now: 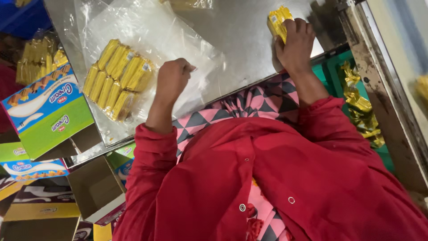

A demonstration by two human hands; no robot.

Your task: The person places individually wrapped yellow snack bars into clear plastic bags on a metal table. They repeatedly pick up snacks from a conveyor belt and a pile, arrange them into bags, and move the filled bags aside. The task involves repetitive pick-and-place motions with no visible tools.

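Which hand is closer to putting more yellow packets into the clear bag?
Probably the right hand: its fingers already grip a stack of yellow packets on the metal table. The left hand rests closed on the clear plastic bag, likely holding it.

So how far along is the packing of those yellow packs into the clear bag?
Done: about ten yellow packs already lie in two rows inside the clear bag. In hand: the left hand pinches the bag's edge, and the right hand grips a few more packs on the metal table. Left: those packs are not yet in the bag, which looks unsealed.
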